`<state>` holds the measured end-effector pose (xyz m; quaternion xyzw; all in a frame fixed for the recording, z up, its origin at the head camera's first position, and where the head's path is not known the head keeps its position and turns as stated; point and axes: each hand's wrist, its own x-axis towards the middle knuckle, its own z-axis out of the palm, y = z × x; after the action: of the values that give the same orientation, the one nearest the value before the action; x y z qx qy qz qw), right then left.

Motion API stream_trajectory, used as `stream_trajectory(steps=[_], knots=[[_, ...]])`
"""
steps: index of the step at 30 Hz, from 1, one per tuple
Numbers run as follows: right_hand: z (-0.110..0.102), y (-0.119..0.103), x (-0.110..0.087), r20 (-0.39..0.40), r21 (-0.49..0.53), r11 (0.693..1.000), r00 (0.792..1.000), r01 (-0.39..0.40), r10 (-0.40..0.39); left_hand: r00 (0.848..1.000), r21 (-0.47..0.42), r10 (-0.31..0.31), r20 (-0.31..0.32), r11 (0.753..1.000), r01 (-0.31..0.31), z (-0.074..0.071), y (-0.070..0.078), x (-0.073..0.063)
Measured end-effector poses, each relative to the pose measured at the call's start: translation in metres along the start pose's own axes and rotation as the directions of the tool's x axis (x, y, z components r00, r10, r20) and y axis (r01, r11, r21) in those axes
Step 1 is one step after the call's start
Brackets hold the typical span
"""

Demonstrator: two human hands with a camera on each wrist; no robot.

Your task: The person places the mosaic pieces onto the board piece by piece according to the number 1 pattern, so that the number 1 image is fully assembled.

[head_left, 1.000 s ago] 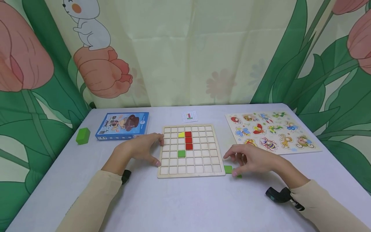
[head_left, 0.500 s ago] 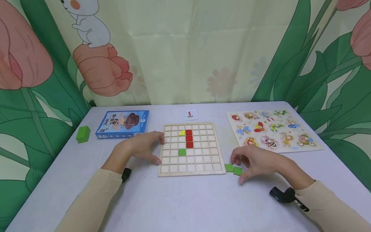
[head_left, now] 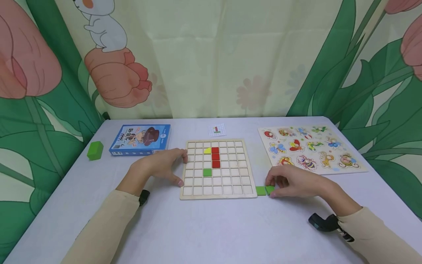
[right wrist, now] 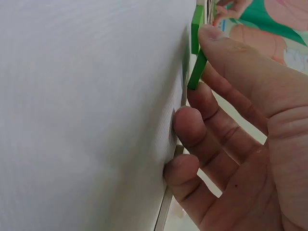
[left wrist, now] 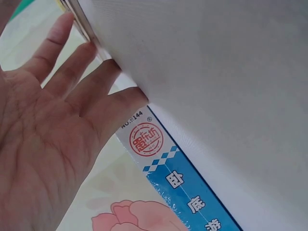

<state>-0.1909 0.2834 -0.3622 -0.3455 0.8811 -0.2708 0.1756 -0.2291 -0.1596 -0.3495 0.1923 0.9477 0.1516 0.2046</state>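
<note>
A wooden grid board (head_left: 235, 179) lies mid-table, bearing three red tiles (head_left: 215, 157), a yellow triangular tile (head_left: 207, 150) and a green tile (head_left: 207, 172). Along its left edge rests my left hand (head_left: 156, 168), thumb and fingertips spread against the frame. My right hand (head_left: 296, 181) pinches a square green tile (right wrist: 198, 70) between thumb and fingers; in the right wrist view the tile stands tilted, one edge lifted. Another green tile (head_left: 261, 190) lies flat between that hand and the board's lower right corner.
A small pattern card (head_left: 217, 129) lies behind the board. At the left are a blue box (head_left: 140, 140) and a green block (head_left: 95, 150). An insect-picture puzzle board (head_left: 310, 148) occupies the back right. A printed curtain (head_left: 197, 73) hangs behind the table.
My right hand first drew back right from the two green tiles, then closed on the outer one and tilted it. The left hand stays at the board's edge.
</note>
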Motion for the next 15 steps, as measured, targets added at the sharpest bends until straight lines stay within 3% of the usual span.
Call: stream_trajectory(steps=[10,15], knots=[[-0.011,0.005,-0.002,-0.053,0.088,0.996,0.998,-0.015,0.019,1.0,-0.013,-0.004,0.005,1.0,0.004,0.001,-0.002,0.0],[-0.015,0.005,0.002,-0.076,0.175,0.982,0.996,0.065,-0.052,1.0,-0.01,0.006,0.003,1.0,-0.006,0.002,-0.002,0.001]])
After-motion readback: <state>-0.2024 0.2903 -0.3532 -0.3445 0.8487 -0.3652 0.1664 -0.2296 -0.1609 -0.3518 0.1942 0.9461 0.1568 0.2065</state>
